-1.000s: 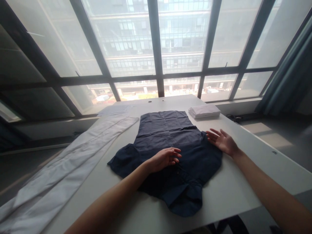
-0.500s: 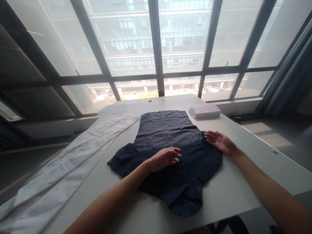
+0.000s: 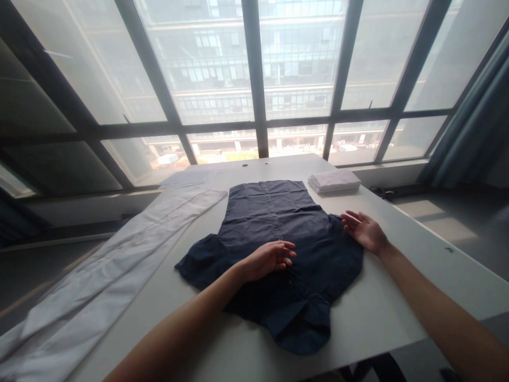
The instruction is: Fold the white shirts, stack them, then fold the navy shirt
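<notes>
A dark navy short-sleeved shirt (image 3: 274,233) lies spread flat on the white table (image 3: 374,313), its hem toward the windows and its collar end near me. My left hand (image 3: 269,258) rests palm down on the middle of the shirt, fingers loosely curled and holding nothing. My right hand (image 3: 363,231) lies at the shirt's right edge by the sleeve, palm turned up, fingers spread and touching the fabric there.
A long white cloth (image 3: 103,281) runs along the table's left side and hangs past its near corner. A small stack of folded white cloths (image 3: 334,181) sits at the far right of the table. Tall windows stand behind, and a grey-blue curtain (image 3: 473,127) hangs at right.
My right hand slid left to the shirt's edge, then drew back slightly toward me. My left hand and the shirt have stayed in place.
</notes>
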{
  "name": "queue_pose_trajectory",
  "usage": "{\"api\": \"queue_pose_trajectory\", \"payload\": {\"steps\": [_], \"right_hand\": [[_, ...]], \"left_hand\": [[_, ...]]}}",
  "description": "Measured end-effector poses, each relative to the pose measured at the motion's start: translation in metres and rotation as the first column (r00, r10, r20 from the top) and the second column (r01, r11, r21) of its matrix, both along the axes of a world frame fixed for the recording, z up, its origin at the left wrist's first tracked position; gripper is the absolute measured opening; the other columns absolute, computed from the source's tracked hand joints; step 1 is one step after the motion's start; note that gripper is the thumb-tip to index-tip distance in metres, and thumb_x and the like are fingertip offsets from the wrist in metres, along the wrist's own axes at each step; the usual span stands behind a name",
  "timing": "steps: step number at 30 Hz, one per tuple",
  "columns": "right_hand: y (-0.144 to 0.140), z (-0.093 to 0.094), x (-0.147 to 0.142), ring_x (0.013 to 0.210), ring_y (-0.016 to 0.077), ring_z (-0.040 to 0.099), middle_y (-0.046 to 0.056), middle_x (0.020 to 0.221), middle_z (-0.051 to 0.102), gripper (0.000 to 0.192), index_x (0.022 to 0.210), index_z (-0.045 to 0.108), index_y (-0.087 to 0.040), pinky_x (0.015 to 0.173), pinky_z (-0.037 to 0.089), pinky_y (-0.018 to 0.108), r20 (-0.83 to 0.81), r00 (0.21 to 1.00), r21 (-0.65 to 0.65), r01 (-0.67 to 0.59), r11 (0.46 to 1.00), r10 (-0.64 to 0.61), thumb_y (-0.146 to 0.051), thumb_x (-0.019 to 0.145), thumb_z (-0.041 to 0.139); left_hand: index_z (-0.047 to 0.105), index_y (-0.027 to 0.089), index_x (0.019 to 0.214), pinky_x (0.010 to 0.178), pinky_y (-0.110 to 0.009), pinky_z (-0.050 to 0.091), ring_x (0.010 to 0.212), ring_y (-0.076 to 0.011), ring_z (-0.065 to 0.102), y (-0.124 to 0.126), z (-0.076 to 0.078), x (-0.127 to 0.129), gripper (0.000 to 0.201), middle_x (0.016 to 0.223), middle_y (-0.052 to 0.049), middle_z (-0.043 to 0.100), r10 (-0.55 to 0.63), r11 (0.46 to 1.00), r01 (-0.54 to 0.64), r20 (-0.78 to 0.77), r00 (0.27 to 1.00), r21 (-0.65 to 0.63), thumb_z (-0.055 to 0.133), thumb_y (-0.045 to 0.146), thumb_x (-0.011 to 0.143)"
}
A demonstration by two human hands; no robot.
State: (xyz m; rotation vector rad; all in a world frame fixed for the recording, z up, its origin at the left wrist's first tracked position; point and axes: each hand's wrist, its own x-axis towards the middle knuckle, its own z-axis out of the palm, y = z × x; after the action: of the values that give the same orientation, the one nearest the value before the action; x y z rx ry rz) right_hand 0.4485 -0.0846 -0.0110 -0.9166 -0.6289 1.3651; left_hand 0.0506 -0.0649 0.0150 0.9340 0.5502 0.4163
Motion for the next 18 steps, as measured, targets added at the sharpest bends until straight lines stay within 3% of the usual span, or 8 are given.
{"api": "queue_pose_trajectory", "payload": {"steps": [3, 6, 8, 9, 11, 13, 18], "right_hand": [[-0.015, 0.014, -0.005, 0.119, 0.0278, 0.067, 0.012, 0.141, 0.063, 0.04, 0.134, 0.058, -0.023, 0.094, 0.059, 0.045, 0.047, 0.95, 0.001, -0.309, 0.951, 0.309, -0.041, 0.102, 0.044], [-0.031, 0.025, -0.007, 0.125, 0.0345, 0.063, 0.015, 0.15, 0.054, 0.048, 0.14, 0.054, -0.023, 0.084, 0.062, 0.045, 0.139, 0.732, -0.084, -0.662, 0.745, 0.667, -0.047, 0.099, 0.05], [-0.037, 0.027, -0.006, 0.122, 0.0358, 0.064, 0.018, 0.146, 0.057, 0.047, 0.137, 0.058, -0.021, 0.077, 0.063, 0.042, 0.176, 0.606, -0.142, -0.764, 0.629, 0.776, -0.048, 0.098, 0.052], [-0.039, 0.026, -0.005, 0.12, 0.0353, 0.066, 0.019, 0.143, 0.06, 0.045, 0.134, 0.06, -0.02, 0.075, 0.064, 0.04, 0.183, 0.577, -0.163, -0.78, 0.604, 0.796, -0.048, 0.099, 0.051], [-0.037, 0.023, -0.002, 0.116, 0.0328, 0.069, 0.02, 0.137, 0.064, 0.042, 0.13, 0.063, -0.019, 0.076, 0.064, 0.038, 0.18, 0.584, -0.194, -0.768, 0.611, 0.791, -0.046, 0.101, 0.05], [-0.034, 0.02, 0.001, 0.114, 0.0302, 0.07, 0.019, 0.136, 0.064, 0.04, 0.132, 0.062, -0.019, 0.079, 0.063, 0.038, 0.166, 0.638, -0.217, -0.72, 0.659, 0.752, -0.043, 0.102, 0.05], [-0.021, 0.014, 0.004, 0.12, 0.0299, 0.067, 0.016, 0.137, 0.065, 0.039, 0.136, 0.06, -0.021, 0.098, 0.058, 0.048, 0.123, 0.849, -0.218, -0.481, 0.849, 0.513, -0.038, 0.101, 0.053]], "left_hand": [[0.068, 0.014, 0.118, 0.078, -0.027, 0.05, 0.085, -0.0165, 0.068, 0.0, -0.001, -0.001, 0.037, 0.11, -0.012, 0.07, 0.002, 1.0, -0.002, 0.003, 1.0, 0.005, 0.075, 0.032, 0.086], [0.069, 0.015, 0.117, 0.078, -0.027, 0.05, 0.086, -0.0168, 0.068, 0.001, -0.002, -0.002, 0.037, 0.111, -0.012, 0.071, 0.0, 1.0, 0.0, 0.005, 1.0, 0.0, 0.076, 0.033, 0.086], [0.069, 0.015, 0.117, 0.078, -0.027, 0.05, 0.086, -0.0169, 0.068, 0.001, -0.003, -0.002, 0.037, 0.111, -0.012, 0.071, -0.002, 1.0, 0.002, 0.005, 1.0, -0.001, 0.076, 0.033, 0.086], [0.069, 0.015, 0.118, 0.078, -0.027, 0.05, 0.086, -0.017, 0.069, 0.001, -0.003, -0.002, 0.037, 0.111, -0.012, 0.071, -0.002, 1.0, 0.002, 0.006, 1.0, 0.003, 0.076, 0.033, 0.086], [0.069, 0.015, 0.118, 0.078, -0.027, 0.05, 0.086, -0.0172, 0.069, 0.002, -0.004, -0.001, 0.037, 0.111, -0.012, 0.071, 0.003, 1.0, -0.004, 0.005, 1.0, 0.01, 0.076, 0.033, 0.086], [0.069, 0.016, 0.117, 0.078, -0.027, 0.05, 0.086, -0.0174, 0.069, 0.002, -0.005, -0.001, 0.037, 0.111, -0.012, 0.071, 0.014, 1.0, -0.014, -0.003, 1.0, 0.013, 0.076, 0.033, 0.086], [0.069, 0.016, 0.116, 0.077, -0.027, 0.05, 0.085, -0.0173, 0.069, 0.002, -0.005, -0.001, 0.037, 0.111, -0.012, 0.071, 0.01, 1.0, -0.01, -0.003, 1.0, 0.012, 0.076, 0.034, 0.085]]}}
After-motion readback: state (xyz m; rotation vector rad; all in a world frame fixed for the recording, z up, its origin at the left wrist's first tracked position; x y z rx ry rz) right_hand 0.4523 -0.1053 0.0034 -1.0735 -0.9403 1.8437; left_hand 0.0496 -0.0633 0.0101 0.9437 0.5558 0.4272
